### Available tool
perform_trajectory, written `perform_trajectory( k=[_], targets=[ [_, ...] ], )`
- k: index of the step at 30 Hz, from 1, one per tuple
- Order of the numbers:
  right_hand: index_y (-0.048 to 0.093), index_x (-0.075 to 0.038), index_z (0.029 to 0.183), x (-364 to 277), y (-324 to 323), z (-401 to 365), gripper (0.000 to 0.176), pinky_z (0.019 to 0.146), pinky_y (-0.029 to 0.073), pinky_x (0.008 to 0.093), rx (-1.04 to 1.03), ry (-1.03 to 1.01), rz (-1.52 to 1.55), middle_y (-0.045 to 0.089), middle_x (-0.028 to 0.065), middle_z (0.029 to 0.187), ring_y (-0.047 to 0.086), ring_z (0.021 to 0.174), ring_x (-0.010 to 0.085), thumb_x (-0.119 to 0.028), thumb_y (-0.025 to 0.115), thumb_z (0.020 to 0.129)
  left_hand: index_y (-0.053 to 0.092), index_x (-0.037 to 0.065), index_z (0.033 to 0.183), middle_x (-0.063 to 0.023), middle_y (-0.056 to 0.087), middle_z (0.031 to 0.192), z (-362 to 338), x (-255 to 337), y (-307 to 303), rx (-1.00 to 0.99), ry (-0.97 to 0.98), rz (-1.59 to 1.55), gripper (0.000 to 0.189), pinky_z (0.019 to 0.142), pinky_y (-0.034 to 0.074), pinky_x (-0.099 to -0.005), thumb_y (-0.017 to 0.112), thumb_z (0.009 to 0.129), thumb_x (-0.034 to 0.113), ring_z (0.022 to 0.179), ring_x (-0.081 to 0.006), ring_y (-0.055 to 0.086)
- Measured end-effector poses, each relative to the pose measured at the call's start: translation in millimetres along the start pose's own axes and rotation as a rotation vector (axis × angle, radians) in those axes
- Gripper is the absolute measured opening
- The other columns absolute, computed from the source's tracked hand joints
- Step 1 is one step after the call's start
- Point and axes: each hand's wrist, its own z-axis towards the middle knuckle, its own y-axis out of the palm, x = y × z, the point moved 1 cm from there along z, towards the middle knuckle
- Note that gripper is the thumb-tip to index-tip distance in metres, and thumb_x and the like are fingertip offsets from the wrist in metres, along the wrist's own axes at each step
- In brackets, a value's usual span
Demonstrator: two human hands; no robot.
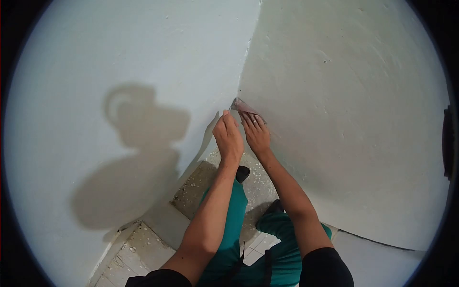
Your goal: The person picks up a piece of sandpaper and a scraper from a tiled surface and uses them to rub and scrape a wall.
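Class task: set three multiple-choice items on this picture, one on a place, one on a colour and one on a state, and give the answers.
1. Where is the brown sheet?
A. on the floor
B. at the wall corner
C. on a knee

2. What colour are the trousers?
A. green
B. white
C. red

3. How does the right hand lie?
A. hanging free
B. in a fist on the floor
C. flat on the sheet

Answers: 1 B, the sheet sits where the two walls meet. 2 A, both legs show green. 3 C, its fingers lie stretched over the sheet.
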Motion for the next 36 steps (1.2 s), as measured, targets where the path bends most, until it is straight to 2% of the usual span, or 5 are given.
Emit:
perform_trajectory(
  k=[11, 14, 28, 32, 36],
  targets=[
    [0.062, -0.009, 0.135, 48, -119, -18, 0.048, 0.117, 0.028, 0.0526, 0.22, 0.413, -0.257, 0.059, 0.0096, 0.14, 0.048, 0.137, 0.0313, -0.008, 0.061, 0.087, 0.052, -0.002, 0.067, -0.0143, 0.051, 0.061, 1, -3, -6, -0.111, 0.014, 0.005, 0.059, 0.063, 0.039, -0.0417, 0.035, 0.107, 0.038, 0.061, -0.0264, 0.049],
    [0.059, -0.012, 0.138, 20, -53, -12, 0.053, 0.119, 0.029, 0.042, -0.426, 0.249, 0.044, 0.056, 0.0062, 0.144, 0.048, 0.137, 0.0223, -0.016, 0.06, 0.086, 0.054, -0.003, 0.069, -0.0146, 0.053, 0.062, -4, 1, 7, -0.117, 0.036, -0.021, 0.058, 0.064, 0.04, -0.0416, 0.035, 0.107, 0.037, 0.062, -0.0265, 0.05],
    [0.057, -0.016, 0.142, 79, -145, -85, 0.058, 0.117, 0.03, 0.0457, 0.18, 0.452, -0.289, 0.056, 0.0033, 0.146, 0.05, 0.135, 0.0239, -0.008, 0.06, 0.084, 0.056, -0.003, 0.07, -0.0143, 0.054, 0.062, -15, 5, 18, -0.196, 0.06, -0.04, 0.057, 0.065, 0.042, -0.041, 0.037, 0.107, 0.036, 0.063, -0.0262, 0.051],
    [0.058, -0.012, 0.139, 42, -43, -102, 0.053, 0.117, 0.032, 0.0423, -0.311, 0.191, -0.014, 0.058, 0.0041, 0.142, 0.052, 0.133, 0.0239, -0.015, 0.06, 0.086, 0.056, -0.003, 0.07, -0.0113, 0.053, 0.063, -21, 7, 31, -0.223, 0.056, -0.068, 0.056, 0.065, 0.041, -0.0388, 0.037, 0.106, 0.036, 0.064, -0.0227, 0.049],
    [0.059, -0.011, 0.136, 45, -44, -98, 0.05, 0.115, 0.034, 0.0412, -0.171, 0.092, -0.011, 0.06, 0.0036, 0.139, 0.054, 0.131, 0.0233, -0.016, 0.059, 0.087, 0.056, -0.002, 0.069, -0.0087, 0.05, 0.061, -25, 8, 33, -0.228, 0.053, -0.076, 0.055, 0.064, 0.04, -0.0368, 0.038, 0.106, 0.035, 0.063, -0.0197, 0.048]
  ],
)
